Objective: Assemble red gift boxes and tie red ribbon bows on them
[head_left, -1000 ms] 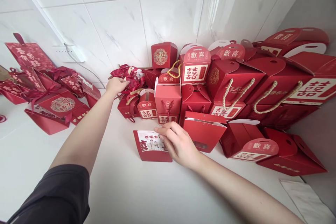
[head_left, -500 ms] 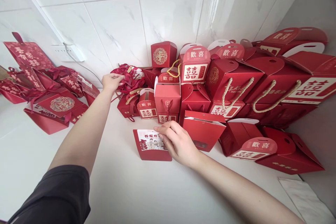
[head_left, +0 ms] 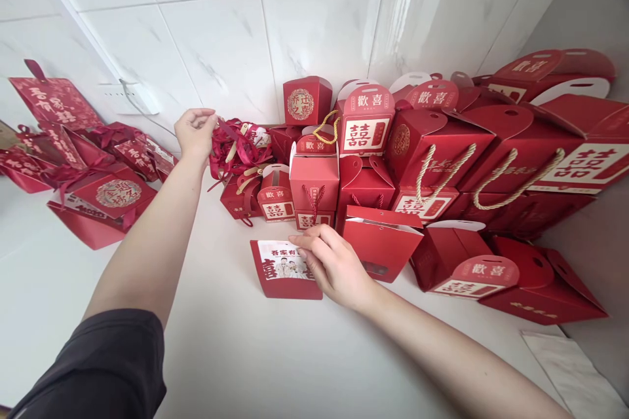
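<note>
- We have the printed red packet [head_left: 289, 289] on the white table [head_left: 236, 360], in front of the box stacks, its drawn couple facing us; we cannot tell how deep it is.
- Our right hand [head_left: 337, 268] pinches the packet's top edge between thumb and forefinger, covering its upper right part.
- Our left hand [head_left: 196, 134] is raised, thumb and fingertips pinched together on what looks like 1 end of a dark red ribbon [head_left: 221, 124].
- That ribbon leads into the ribbon heap [head_left: 244, 156], so we judge it not yet free of the tangle.
- On the packet we see no ribbon in place; its hidden corner we cannot check.
- At far left, ribboned boxes [head_left: 118, 194] already carry bows or loops.
- Right beside the packet, a plain red box [head_left: 381, 245] stands with its top partly open.
- Behind, we see 2 boxes with cream rope handles [head_left: 445, 183] near the tiled wall [head_left: 319, 33].
</note>
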`<state>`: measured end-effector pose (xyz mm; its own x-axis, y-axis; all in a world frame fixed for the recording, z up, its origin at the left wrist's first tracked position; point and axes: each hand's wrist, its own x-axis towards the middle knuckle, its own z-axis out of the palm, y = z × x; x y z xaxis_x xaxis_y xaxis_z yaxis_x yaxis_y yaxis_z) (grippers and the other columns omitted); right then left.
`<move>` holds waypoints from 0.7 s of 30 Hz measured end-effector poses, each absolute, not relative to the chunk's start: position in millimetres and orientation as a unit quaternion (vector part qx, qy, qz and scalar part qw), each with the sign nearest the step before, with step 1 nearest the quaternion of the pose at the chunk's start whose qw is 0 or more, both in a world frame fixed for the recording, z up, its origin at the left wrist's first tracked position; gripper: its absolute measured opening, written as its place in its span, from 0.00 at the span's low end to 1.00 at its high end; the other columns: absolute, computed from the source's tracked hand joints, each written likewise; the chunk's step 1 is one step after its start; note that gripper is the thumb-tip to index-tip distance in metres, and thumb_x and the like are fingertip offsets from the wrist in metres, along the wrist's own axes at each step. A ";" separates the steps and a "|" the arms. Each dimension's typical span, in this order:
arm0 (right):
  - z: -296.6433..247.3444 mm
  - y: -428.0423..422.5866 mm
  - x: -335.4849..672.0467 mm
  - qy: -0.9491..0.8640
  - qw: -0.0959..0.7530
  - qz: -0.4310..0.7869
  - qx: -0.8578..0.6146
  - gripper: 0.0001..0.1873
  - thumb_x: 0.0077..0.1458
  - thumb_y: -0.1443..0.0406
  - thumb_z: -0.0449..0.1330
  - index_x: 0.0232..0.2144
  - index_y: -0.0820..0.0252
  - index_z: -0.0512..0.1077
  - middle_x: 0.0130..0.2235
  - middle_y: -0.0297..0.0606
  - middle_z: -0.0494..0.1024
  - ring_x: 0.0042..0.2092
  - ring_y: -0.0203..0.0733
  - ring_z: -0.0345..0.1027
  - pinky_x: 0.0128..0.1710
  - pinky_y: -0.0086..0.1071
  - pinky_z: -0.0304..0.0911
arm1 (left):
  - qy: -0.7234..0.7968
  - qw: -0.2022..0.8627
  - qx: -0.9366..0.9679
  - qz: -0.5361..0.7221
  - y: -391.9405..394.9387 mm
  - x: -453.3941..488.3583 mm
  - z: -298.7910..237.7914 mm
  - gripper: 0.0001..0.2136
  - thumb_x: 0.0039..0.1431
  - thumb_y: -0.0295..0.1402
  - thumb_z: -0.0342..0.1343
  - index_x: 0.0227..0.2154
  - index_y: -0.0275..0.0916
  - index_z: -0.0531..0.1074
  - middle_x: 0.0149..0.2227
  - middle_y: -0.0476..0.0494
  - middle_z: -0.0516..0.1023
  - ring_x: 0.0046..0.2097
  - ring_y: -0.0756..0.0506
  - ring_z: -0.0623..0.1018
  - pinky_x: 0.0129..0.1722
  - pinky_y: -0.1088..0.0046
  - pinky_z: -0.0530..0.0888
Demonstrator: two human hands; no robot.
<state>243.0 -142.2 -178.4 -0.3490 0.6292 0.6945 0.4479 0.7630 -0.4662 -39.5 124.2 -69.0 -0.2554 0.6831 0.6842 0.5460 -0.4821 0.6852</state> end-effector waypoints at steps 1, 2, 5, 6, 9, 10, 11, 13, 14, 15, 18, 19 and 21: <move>-178.4 -142.2 243.0 -0.815 0.466 0.097 -0.330 0.16 0.63 0.71 0.50 0.52 0.54 0.67 0.42 0.43 0.71 0.44 0.43 0.67 0.40 0.35 0.68 | 0.502 0.042 0.605 0.616 122.3 -38.9 -65.5 0.12 0.62 0.31 0.56 0.45 0.29 0.71 0.38 0.47 0.78 0.38 0.55 0.75 0.42 0.78 0.72; -178.4 -142.2 243.0 -0.815 0.467 0.096 -0.329 0.16 0.63 0.71 0.50 0.52 0.54 0.67 0.42 0.43 0.71 0.44 0.43 0.67 0.40 0.36 0.68 | 0.498 0.024 0.600 0.626 119.9 -38.4 -62.2 0.12 0.63 0.30 0.55 0.46 0.28 0.70 0.40 0.47 0.77 0.40 0.55 0.74 0.44 0.78 0.72; -178.5 -142.2 243.1 -0.815 0.467 0.099 -0.328 0.16 0.63 0.71 0.50 0.51 0.54 0.67 0.43 0.43 0.71 0.44 0.44 0.68 0.41 0.36 0.68 | 0.486 -0.036 0.577 0.655 112.0 -37.9 -54.6 0.11 0.66 0.28 0.52 0.47 0.26 0.67 0.46 0.43 0.74 0.47 0.54 0.71 0.50 0.79 0.68; -178.6 -142.2 243.1 -0.815 0.466 0.100 -0.329 0.16 0.63 0.71 0.50 0.52 0.54 0.67 0.43 0.43 0.71 0.44 0.44 0.68 0.41 0.36 0.68 | 0.492 -0.057 0.577 0.650 109.5 -38.1 -53.1 0.11 0.67 0.29 0.50 0.48 0.26 0.66 0.48 0.42 0.73 0.48 0.54 0.71 0.51 0.79 0.68; -179.1 -142.3 243.1 -0.815 0.463 0.102 -0.332 0.17 0.63 0.71 0.50 0.53 0.54 0.66 0.42 0.43 0.70 0.44 0.43 0.67 0.41 0.35 0.68 | 0.537 -0.088 0.611 0.575 104.3 -40.3 -52.6 0.12 0.66 0.32 0.51 0.48 0.29 0.69 0.47 0.45 0.75 0.43 0.54 0.73 0.44 0.81 0.69; -179.3 -142.3 243.1 -0.815 0.464 0.102 -0.332 0.17 0.63 0.71 0.50 0.53 0.54 0.66 0.42 0.43 0.70 0.44 0.43 0.67 0.41 0.35 0.68 | 0.553 -0.087 0.622 0.548 103.6 -41.9 -53.8 0.12 0.65 0.32 0.52 0.47 0.31 0.71 0.46 0.46 0.76 0.39 0.54 0.73 0.43 0.80 0.69; -179.5 -142.4 243.0 -0.815 0.465 0.102 -0.331 0.17 0.64 0.71 0.50 0.53 0.54 0.66 0.42 0.43 0.70 0.44 0.43 0.67 0.41 0.35 0.68 | 0.565 -0.082 0.629 0.528 103.3 -43.9 -55.7 0.11 0.64 0.32 0.53 0.45 0.32 0.73 0.44 0.48 0.77 0.36 0.55 0.73 0.42 0.80 0.69; -179.8 -142.5 242.9 -0.814 0.465 0.103 -0.331 0.17 0.64 0.71 0.50 0.53 0.54 0.66 0.42 0.43 0.70 0.44 0.43 0.67 0.41 0.35 0.68 | 0.582 -0.078 0.627 0.512 103.9 -49.0 -61.3 0.09 0.61 0.30 0.55 0.42 0.32 0.75 0.40 0.49 0.78 0.33 0.54 0.72 0.43 0.78 0.68; -179.8 -142.6 242.8 -0.814 0.465 0.103 -0.332 0.17 0.63 0.71 0.50 0.53 0.55 0.67 0.42 0.43 0.70 0.44 0.44 0.67 0.41 0.36 0.68 | 0.590 -0.079 0.623 0.508 104.7 -51.9 -64.6 0.08 0.61 0.28 0.55 0.40 0.32 0.75 0.39 0.49 0.78 0.32 0.54 0.71 0.44 0.77 0.68; -179.9 -142.6 242.7 -0.814 0.464 0.104 -0.332 0.17 0.63 0.71 0.50 0.53 0.55 0.67 0.42 0.43 0.70 0.44 0.44 0.67 0.41 0.36 0.68 | 0.597 -0.079 0.619 0.504 105.6 -54.9 -68.0 0.08 0.60 0.27 0.55 0.40 0.31 0.76 0.38 0.48 0.79 0.32 0.53 0.71 0.44 0.76 0.68; -179.9 -142.4 242.4 -0.815 0.466 0.103 -0.330 0.17 0.63 0.71 0.50 0.53 0.55 0.67 0.42 0.43 0.70 0.44 0.43 0.67 0.41 0.36 0.68 | 0.610 -0.077 0.610 0.499 108.3 -63.9 -76.7 0.08 0.59 0.27 0.55 0.39 0.30 0.75 0.37 0.46 0.79 0.32 0.52 0.72 0.43 0.75 0.69; -179.8 -142.3 242.3 -0.814 0.467 0.103 -0.330 0.17 0.63 0.71 0.50 0.53 0.56 0.67 0.42 0.43 0.70 0.43 0.43 0.67 0.40 0.35 0.68 | 0.613 -0.077 0.608 0.500 109.0 -66.7 -78.6 0.08 0.59 0.27 0.55 0.39 0.30 0.75 0.37 0.45 0.79 0.32 0.51 0.73 0.42 0.75 0.70; -179.5 -142.1 242.2 -0.812 0.469 0.105 -0.330 0.16 0.64 0.71 0.50 0.52 0.56 0.67 0.41 0.43 0.70 0.43 0.43 0.67 0.40 0.35 0.68 | 0.614 -0.080 0.602 0.504 110.1 -71.0 -80.6 0.08 0.60 0.28 0.54 0.40 0.30 0.74 0.38 0.43 0.79 0.33 0.51 0.74 0.41 0.75 0.71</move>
<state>242.2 -142.1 -179.5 -0.3414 0.6345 0.6934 0.4381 0.7601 -0.4799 -71.0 110.1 -80.6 -0.2615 0.6595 0.7047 0.8199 -0.2335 0.5228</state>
